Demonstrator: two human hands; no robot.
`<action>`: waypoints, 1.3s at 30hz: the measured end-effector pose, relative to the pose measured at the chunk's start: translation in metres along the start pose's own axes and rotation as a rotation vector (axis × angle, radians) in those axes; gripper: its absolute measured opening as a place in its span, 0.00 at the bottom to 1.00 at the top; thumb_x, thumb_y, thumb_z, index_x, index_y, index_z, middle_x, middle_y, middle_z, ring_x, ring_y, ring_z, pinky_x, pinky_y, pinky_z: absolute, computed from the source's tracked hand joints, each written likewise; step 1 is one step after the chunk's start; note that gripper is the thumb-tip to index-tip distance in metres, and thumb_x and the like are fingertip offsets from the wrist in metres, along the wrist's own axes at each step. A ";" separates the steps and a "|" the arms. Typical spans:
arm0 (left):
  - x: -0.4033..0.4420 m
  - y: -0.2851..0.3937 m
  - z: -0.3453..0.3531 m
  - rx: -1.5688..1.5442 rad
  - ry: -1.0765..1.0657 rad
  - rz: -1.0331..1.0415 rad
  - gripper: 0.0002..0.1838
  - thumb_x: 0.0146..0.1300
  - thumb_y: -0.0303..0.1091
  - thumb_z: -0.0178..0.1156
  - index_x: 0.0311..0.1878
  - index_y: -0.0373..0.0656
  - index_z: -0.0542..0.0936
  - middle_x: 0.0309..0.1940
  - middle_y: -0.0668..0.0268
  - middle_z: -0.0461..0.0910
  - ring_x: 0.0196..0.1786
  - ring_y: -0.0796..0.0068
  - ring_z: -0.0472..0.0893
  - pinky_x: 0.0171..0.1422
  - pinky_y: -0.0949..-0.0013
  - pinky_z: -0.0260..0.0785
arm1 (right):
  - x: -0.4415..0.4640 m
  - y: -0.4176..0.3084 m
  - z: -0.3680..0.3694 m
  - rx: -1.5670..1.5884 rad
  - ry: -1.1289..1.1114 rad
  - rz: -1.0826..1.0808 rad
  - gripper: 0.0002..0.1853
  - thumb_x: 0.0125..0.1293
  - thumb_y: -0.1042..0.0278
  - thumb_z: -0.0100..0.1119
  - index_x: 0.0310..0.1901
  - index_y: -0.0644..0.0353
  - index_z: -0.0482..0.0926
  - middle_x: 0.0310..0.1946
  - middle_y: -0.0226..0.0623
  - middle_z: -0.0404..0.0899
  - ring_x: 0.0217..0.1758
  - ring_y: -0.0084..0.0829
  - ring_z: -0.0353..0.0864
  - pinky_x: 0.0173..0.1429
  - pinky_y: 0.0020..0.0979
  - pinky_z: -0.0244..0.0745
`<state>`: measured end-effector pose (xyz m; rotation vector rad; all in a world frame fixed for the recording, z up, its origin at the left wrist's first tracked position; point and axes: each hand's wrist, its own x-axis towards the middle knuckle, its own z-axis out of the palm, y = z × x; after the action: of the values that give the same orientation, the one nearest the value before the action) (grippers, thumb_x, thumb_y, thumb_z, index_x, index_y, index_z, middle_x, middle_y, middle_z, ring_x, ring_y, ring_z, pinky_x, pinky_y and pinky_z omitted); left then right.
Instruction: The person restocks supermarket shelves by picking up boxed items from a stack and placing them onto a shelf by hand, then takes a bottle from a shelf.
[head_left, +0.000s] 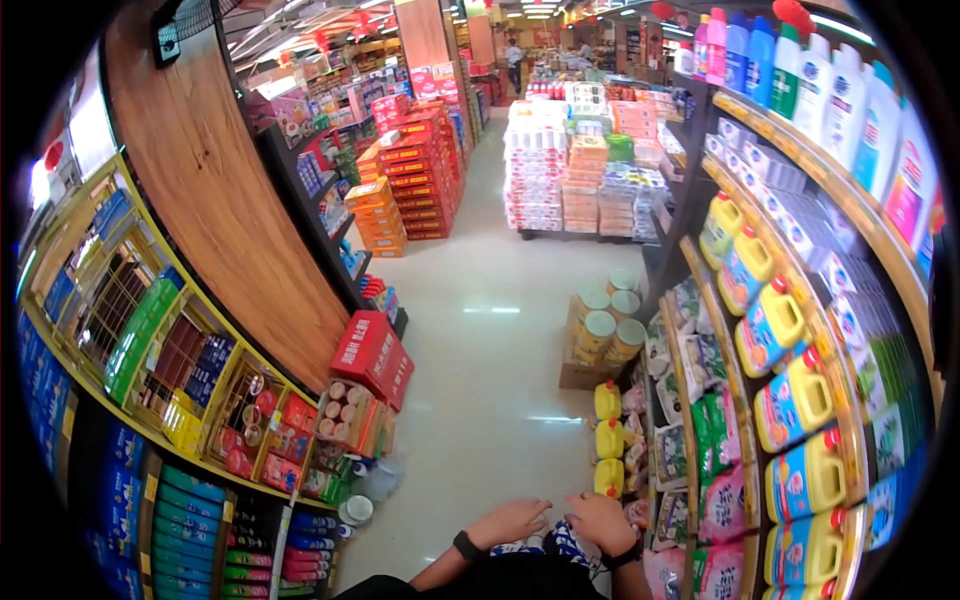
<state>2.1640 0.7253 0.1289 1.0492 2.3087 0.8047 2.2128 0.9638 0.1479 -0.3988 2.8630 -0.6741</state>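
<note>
Both hands are low in the head view, in front of my body and a little apart. My left hand (512, 522), with a dark band on its wrist, has its fingers pointing inward; whether it holds anything is too small to tell. My right hand (598, 522), also with a dark wristband, is bent inward over a blue-and-white patterned cloth (567, 545). Its fingers are partly hidden. Yellow jugs (608, 438) stand on the floor just beyond my right hand, beside the lower shelf of bagged goods (722, 500).
A shelf of yellow detergent jugs (800, 400) lines the right. On the left are a wooden pillar (215, 170), a red box (375, 355) and yellow-framed racks (190, 400). Tins (600, 325) and stacked packs (535, 170) stand ahead beside the aisle floor (480, 300). A person (514, 65) is far off.
</note>
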 end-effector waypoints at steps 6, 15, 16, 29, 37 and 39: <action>0.044 -0.057 -0.067 -0.125 0.162 -0.125 0.23 0.74 0.46 0.59 0.66 0.44 0.77 0.52 0.50 0.85 0.54 0.46 0.84 0.59 0.48 0.77 | 0.126 0.023 -0.048 0.037 -0.051 -0.129 0.18 0.70 0.54 0.63 0.54 0.56 0.77 0.39 0.47 0.81 0.43 0.57 0.83 0.46 0.52 0.78; 0.167 -0.191 -0.203 -0.040 0.155 -0.125 0.21 0.73 0.46 0.59 0.61 0.43 0.80 0.51 0.49 0.85 0.53 0.45 0.84 0.57 0.50 0.76 | 0.345 0.017 -0.064 -0.057 -0.112 -0.182 0.18 0.70 0.55 0.63 0.55 0.56 0.78 0.39 0.46 0.82 0.44 0.54 0.84 0.47 0.51 0.79; 0.181 -0.204 -0.225 -0.043 0.157 -0.132 0.21 0.74 0.46 0.58 0.61 0.42 0.80 0.51 0.49 0.85 0.53 0.45 0.84 0.57 0.50 0.76 | 0.371 0.015 -0.072 -0.089 -0.098 -0.170 0.19 0.70 0.55 0.64 0.56 0.57 0.78 0.39 0.46 0.82 0.44 0.54 0.84 0.47 0.51 0.79; 0.274 -0.369 -0.419 -0.208 0.303 -0.135 0.18 0.76 0.45 0.57 0.61 0.44 0.78 0.46 0.51 0.84 0.51 0.46 0.83 0.56 0.50 0.76 | 0.663 0.035 -0.109 -0.073 -0.252 -0.229 0.20 0.72 0.52 0.61 0.59 0.54 0.79 0.41 0.47 0.84 0.46 0.54 0.85 0.49 0.50 0.81; 0.356 -0.505 -0.507 -0.274 0.195 -0.234 0.20 0.78 0.45 0.56 0.68 0.51 0.75 0.48 0.51 0.85 0.50 0.45 0.85 0.55 0.51 0.78 | 0.867 0.053 -0.104 -0.048 -0.354 -0.277 0.22 0.74 0.48 0.58 0.60 0.54 0.80 0.45 0.48 0.85 0.50 0.54 0.85 0.52 0.51 0.81; 0.370 -0.522 -0.570 -0.232 0.138 -0.266 0.24 0.76 0.46 0.58 0.66 0.41 0.74 0.49 0.48 0.85 0.52 0.44 0.84 0.55 0.49 0.76 | 0.919 0.052 -0.122 -0.054 -0.325 -0.241 0.22 0.74 0.48 0.58 0.60 0.54 0.80 0.45 0.48 0.85 0.51 0.53 0.85 0.52 0.51 0.81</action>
<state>1.3237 0.5593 0.1165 0.5884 2.3328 1.0304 1.3016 0.7868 0.1349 -0.7922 2.5511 -0.5135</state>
